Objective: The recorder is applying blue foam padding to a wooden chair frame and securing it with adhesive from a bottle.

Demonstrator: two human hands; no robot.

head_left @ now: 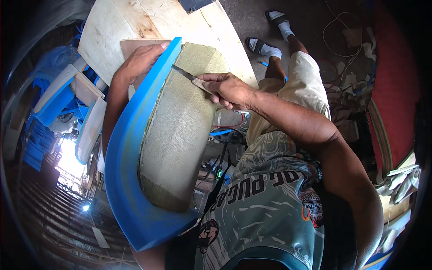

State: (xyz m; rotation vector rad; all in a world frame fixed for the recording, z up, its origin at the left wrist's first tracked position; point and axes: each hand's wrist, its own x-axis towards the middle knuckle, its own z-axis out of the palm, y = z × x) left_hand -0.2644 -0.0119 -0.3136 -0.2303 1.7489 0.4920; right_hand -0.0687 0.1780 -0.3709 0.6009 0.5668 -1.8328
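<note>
Right hand (228, 90): yours, grip clamped on the tan handle of a knife (184, 73); the slim grey blade points to the upper left, its tip at the seam between foam and panel.

Left hand (140, 62): yours, on the outer side of the foam near its upper end, fingers reaching toward the edge; how far that grip closes, you cannot tell from this view.

Foam strip (123, 144): one, bright blue, thick, curved along the left side of the panel and turning beneath its lower end.

Panel (173, 130): one, long, olive to pale grey, textured, lying between the foam strip and your body, its upper end over the worktop.

Worktop (105, 27): pale wood, stained, beyond your hands; a thin brownish board (128, 44) just behind your left hand.

Surroundings: blue-and-white padded pieces (90, 128) at left; red cloth (396, 85) at far right; pale shorts (308, 78), patterned shirt (265, 198) and dark sandals (258, 46) over white socks, all worn by you.
</note>
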